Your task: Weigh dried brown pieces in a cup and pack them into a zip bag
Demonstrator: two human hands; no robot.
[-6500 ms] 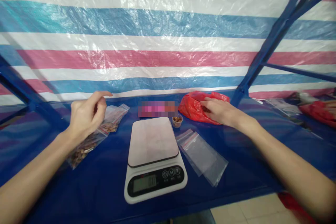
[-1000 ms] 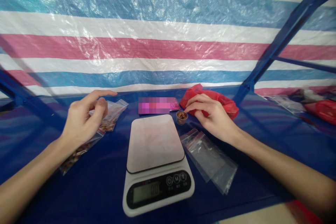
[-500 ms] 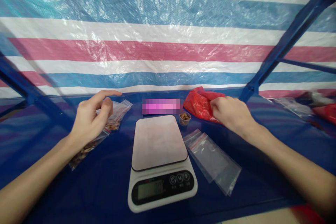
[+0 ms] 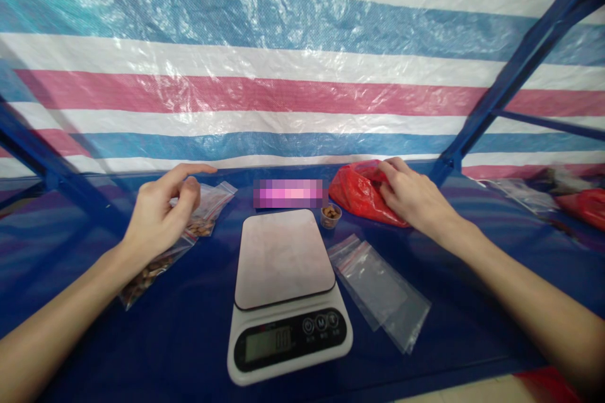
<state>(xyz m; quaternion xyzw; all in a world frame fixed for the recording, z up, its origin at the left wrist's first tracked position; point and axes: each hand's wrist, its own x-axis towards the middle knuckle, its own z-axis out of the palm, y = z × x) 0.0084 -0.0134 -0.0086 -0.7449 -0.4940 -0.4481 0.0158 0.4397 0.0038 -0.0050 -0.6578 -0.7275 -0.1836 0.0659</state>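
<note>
My right hand is closed on the edge of a crumpled red plastic bag, with its fingertips at the bag's mouth; what the bag contains is hidden. My left hand holds nothing: its index finger points out and its other fingers are loosely bent. Beneath it lie zip bags of brown pieces, one farther back and one nearer. Between my hands a white kitchen scale reads 0.0 with a bare plate. A small clear cup of brown pieces stands beside the red bag.
Flat clear zip bags overlap to the right of the scale. A blurred-out pink item lies behind it. Blue metal bars slant up at both sides, before a striped plastic sheet. More bags lie far right.
My right hand has shifted slightly up and back at the red bag, and its fingers have loosened from a fist to reach its mouth. The left hand is almost still.
</note>
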